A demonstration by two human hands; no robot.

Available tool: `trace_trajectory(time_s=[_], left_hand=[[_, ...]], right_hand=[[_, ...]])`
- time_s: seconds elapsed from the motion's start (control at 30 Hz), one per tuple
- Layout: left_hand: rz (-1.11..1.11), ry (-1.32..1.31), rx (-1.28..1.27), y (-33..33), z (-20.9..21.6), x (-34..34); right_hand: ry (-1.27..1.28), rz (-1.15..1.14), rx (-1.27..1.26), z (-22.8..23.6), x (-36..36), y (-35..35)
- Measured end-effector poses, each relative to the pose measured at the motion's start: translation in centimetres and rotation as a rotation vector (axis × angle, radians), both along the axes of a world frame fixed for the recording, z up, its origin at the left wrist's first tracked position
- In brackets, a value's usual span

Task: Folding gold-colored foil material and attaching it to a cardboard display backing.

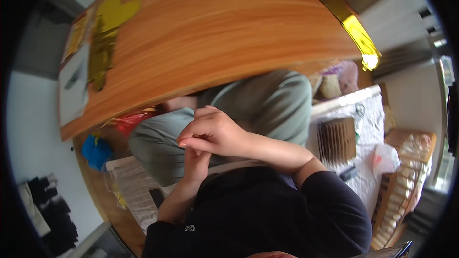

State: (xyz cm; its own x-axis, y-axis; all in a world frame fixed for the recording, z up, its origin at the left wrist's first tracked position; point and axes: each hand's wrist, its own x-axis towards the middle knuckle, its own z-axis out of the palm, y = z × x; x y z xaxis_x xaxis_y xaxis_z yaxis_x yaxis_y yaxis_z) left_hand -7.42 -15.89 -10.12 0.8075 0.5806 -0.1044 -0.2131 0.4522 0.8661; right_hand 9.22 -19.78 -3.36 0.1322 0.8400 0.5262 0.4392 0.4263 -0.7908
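Observation:
My right hand (213,131) is closed in front of my lap, its thumb bent toward the curled fingers. It lies over my left hand (196,162), which comes up from below and touches it. The left fingers are hidden behind the right hand. Whatever lies between the two hands, if anything, does not show. Under the hands are grey-green trousers (267,102) on crossed, bent legs.
A wooden table (215,28) spans the front, with gold foil (354,26) at its right edge and yellow foil pieces (119,9) at its left. Folded brown cardboard (337,141) and a white plastic bag (385,159) lie right. A dark phone (157,196) lies left.

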Motion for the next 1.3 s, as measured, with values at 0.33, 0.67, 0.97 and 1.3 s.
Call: trace_trajectory(time_s=[0.33, 0.67, 0.97, 1.3], left_hand=[[0.411, -0.245, 0.207, 5.6, -4.4, -5.0], [0.573, 0.045, 0.202, 9.1, 0.3, -8.6], [0.59, 0.49, 0.611, 12.3, 0.4, -14.5], [0.438, 0.439, 0.632, 13.2, -2.0, -18.3]], right_hand=[[0.171, 0.269, 0.031, -0.6, -9.3, 5.7], [0.099, 0.241, -0.13, -1.1, -7.7, 8.1], [-0.083, 0.272, -0.562, -0.9, -9.8, 12.7], [0.11, 0.245, -0.616, -4.4, -11.6, 13.8]])
